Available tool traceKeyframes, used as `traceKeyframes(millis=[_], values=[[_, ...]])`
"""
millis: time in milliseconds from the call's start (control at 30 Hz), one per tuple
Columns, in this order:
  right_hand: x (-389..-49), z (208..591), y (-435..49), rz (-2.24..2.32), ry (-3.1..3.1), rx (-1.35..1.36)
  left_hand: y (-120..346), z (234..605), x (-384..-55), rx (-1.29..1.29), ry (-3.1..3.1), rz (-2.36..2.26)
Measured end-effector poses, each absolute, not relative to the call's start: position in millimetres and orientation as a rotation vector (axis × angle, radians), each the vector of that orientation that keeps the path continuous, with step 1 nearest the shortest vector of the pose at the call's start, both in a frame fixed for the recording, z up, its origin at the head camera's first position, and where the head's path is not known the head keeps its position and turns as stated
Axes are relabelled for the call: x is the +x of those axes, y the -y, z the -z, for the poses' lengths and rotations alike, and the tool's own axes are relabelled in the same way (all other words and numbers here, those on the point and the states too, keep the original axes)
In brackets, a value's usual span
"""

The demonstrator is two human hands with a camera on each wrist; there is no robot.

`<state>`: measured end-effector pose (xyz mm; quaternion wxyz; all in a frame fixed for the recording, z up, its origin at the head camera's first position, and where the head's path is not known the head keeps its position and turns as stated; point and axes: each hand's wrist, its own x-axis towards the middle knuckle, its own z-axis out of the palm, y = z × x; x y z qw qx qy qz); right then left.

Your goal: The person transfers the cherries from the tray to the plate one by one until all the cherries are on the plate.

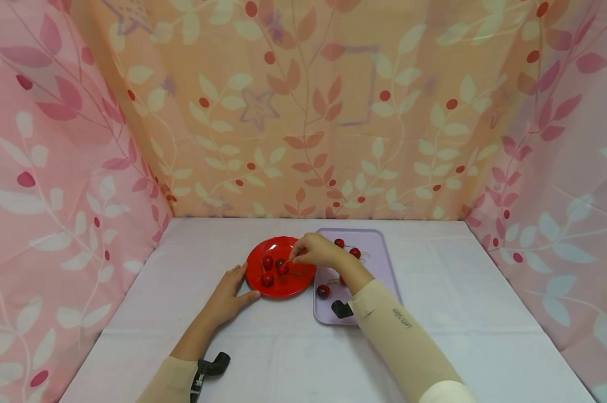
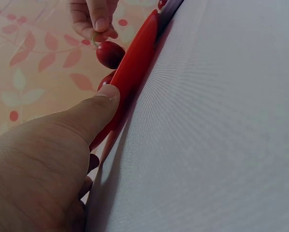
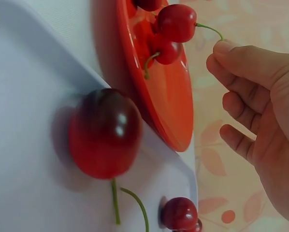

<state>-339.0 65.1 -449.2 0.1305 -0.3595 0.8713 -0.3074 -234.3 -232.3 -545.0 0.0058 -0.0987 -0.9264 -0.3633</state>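
Observation:
Over the red plate (image 1: pixel 303 282), my right hand (image 1: pixel 317 250) pinches a cherry (image 3: pixel 177 23) by its green stem. That cherry hangs just above or against others on the plate; contact is unclear. In the left wrist view, the pinched cherry (image 2: pixel 110 54) shows below the right fingertips. Several more cherries lie on the plate, one of them a cherry (image 1: pixel 267 279) near its front. My left hand (image 1: pixel 226 296) rests against the plate's left rim, fingers extended and thumb apart at the front edge. Its other fingers are partly hidden in the left wrist view.
A lilac tray (image 1: pixel 386 268) lies right of the plate, partly under my right forearm. Several cherries lie on it, including a dark red cherry (image 1: pixel 323 291) at the near left. White cloth (image 1: pixel 182 257) covers the table; patterned curtains (image 1: pixel 303 112) stand behind and at both sides.

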Motion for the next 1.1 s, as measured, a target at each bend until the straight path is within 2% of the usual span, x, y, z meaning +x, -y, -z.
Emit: traceKeyframes(millis=[567, 1100], values=[[-345, 471, -54, 0.903, -2.544, -0.949, 231, 542, -232, -0.289, 2.918, 1.128], [-345, 471, -58, 0.901, -2.590, -0.937, 232, 541, -233, -0.341, 2.872, 1.137]])
